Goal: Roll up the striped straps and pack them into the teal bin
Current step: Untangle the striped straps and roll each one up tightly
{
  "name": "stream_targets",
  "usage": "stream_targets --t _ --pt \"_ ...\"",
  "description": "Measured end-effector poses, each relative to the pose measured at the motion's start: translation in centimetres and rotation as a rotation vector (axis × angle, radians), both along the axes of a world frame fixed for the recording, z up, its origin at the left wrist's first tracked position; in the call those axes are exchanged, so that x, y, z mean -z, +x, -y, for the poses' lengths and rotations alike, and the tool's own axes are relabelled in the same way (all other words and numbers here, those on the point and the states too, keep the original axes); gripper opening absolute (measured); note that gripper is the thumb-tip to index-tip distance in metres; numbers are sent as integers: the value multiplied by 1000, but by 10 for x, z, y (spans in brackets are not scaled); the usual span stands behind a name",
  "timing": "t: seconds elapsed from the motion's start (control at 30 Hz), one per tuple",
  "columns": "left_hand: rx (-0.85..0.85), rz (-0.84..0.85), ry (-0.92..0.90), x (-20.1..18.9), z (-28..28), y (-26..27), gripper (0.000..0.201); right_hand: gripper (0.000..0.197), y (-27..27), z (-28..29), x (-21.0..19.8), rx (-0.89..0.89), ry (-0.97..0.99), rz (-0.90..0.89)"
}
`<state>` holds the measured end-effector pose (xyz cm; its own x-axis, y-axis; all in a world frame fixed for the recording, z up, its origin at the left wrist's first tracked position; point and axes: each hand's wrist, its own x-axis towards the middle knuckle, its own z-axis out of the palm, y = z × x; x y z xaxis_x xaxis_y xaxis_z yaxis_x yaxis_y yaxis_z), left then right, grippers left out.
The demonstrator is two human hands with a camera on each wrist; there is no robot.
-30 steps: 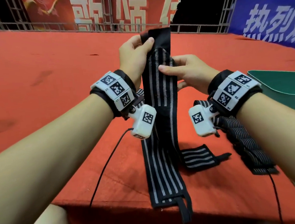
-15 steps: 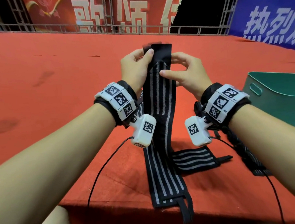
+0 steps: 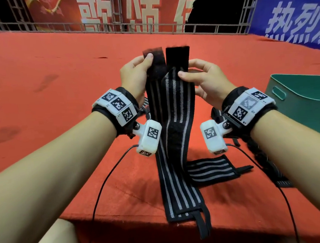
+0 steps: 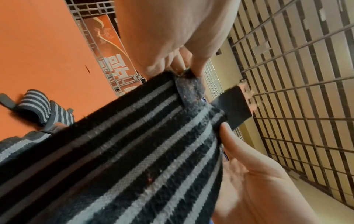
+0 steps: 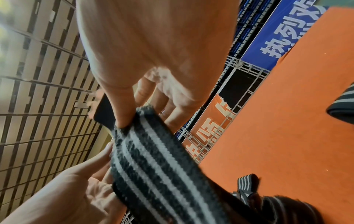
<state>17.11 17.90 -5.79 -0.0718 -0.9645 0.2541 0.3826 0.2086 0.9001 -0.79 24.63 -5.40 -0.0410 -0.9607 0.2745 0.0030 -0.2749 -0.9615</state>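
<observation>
I hold two black straps with grey stripes upright over the red table (image 3: 58,110). My left hand (image 3: 143,65) pinches the fuzzy black top end of the left strap (image 3: 154,95). My right hand (image 3: 191,71) pinches the right strap (image 3: 179,104) just below its plain black end. Both straps hang down to the table's front edge. In the left wrist view my left hand (image 4: 189,71) grips the strap (image 4: 134,144) by its tab. In the right wrist view my right hand's thumb (image 5: 120,112) presses on the strap (image 5: 157,159). The teal bin (image 3: 297,99) stands at the right.
A third striped strap (image 3: 211,170) lies flat on the table behind the hanging ones. Another strap (image 3: 259,152) lies under my right forearm, near the bin. Thin black cables (image 3: 106,179) run from both wrists over the table's front edge. Railings and banners stand beyond the far edge.
The two top ends were held together as one stack; now they stand side by side, the left hand's end pulled away to the left. Both hands have come lower.
</observation>
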Motion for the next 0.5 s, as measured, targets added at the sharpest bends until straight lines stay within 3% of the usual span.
stream_targets --t 0.5 --pt "114 132 -62 15 -18 -8 18 21 7 2 12 38 63 -20"
